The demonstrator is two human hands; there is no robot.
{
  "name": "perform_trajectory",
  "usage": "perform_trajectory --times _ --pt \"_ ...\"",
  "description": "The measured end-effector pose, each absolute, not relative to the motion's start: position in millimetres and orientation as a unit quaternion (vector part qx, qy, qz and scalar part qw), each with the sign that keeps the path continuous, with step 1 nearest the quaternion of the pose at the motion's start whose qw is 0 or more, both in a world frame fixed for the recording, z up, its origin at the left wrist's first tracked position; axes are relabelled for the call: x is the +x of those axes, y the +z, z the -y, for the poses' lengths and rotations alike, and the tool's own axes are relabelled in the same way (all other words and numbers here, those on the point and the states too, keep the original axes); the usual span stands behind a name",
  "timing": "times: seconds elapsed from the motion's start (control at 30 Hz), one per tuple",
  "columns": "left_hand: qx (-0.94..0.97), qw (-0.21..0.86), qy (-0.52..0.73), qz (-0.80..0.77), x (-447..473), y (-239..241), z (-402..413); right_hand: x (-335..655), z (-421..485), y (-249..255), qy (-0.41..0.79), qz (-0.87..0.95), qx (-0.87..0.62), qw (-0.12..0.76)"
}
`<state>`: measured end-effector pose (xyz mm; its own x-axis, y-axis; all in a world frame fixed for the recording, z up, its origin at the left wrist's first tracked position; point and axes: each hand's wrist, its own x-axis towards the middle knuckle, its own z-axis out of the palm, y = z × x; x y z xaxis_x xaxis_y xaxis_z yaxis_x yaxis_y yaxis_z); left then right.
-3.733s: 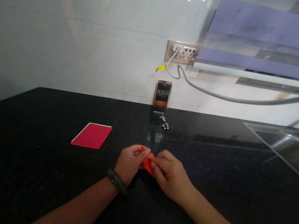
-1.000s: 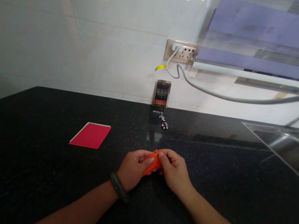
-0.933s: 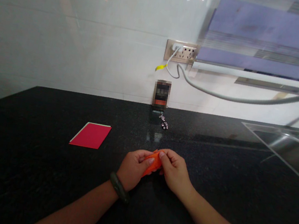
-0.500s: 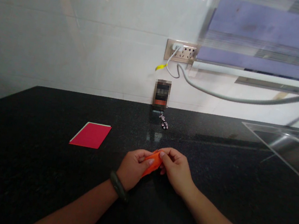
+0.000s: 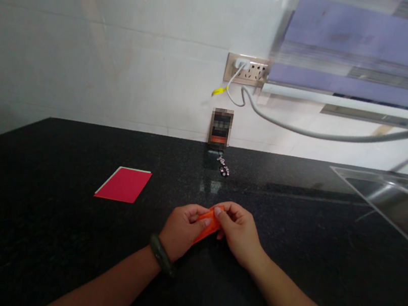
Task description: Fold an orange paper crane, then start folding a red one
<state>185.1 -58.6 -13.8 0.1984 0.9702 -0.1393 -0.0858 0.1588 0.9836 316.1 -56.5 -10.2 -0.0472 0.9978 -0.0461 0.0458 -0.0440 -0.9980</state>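
Observation:
Between my two hands is a small folded piece of orange paper (image 5: 208, 228), held above the dark countertop. My left hand (image 5: 182, 229) pinches its left side, thumb on top and fingers behind. On the upper right edge, my right hand (image 5: 241, 230) grips the paper between thumb and forefinger. The paper's underside and part of its folds are hidden by my fingers. A dark green bangle (image 5: 161, 255) circles my left wrist. To the left of my hands lies a stack of red paper (image 5: 124, 185) with a white edge showing.
A phone-like object (image 5: 220, 129), blurred out, leans against the tiled wall with a beaded strap (image 5: 224, 167) before it. A metal sink (image 5: 392, 201) is set into the black countertop (image 5: 42, 231) at right. A grey cable (image 5: 306, 133) runs from a wall socket (image 5: 256, 72).
My right thumb has shifted slightly left along the orange paper's top edge. The left hand stays almost still, and the red paper has not moved.

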Motion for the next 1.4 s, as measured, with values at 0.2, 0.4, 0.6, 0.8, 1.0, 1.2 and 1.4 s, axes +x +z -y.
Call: perform_trajectory --times 0.2,0.4,0.6,0.8,1.0,1.2,1.4 --pt "0.494 0.601 0.426 -0.462 185.1 -14.3 58.2 315.3 56.3 -12.6 0.543 0.501 -0.498 0.454" --pt "0.54 0.555 0.404 -0.487 183.3 -15.3 58.8 314.4 57.0 -10.8 0.555 0.488 -0.513 0.437" --pt "0.601 0.507 0.375 -0.491 181.8 -18.3 59.8 314.3 57.6 -6.8 0.555 0.487 -0.531 0.416" --pt "0.581 0.534 0.378 -0.484 182.6 -13.3 60.2 315.9 57.6 -8.1 0.565 0.478 -0.521 0.424" --pt "0.55 0.565 0.391 -0.474 183.0 -6.6 60.7 320.0 55.0 -8.6 0.586 0.457 -0.498 0.448" --pt "0.541 0.576 0.393 -0.469 182.4 -13.6 59.3 321.3 52.9 -7.6 0.58 0.478 -0.485 0.447" --pt "0.503 0.568 0.448 -0.473 180.5 -15.1 55.3 317.6 55.3 -7.3 0.583 0.444 -0.47 0.491"
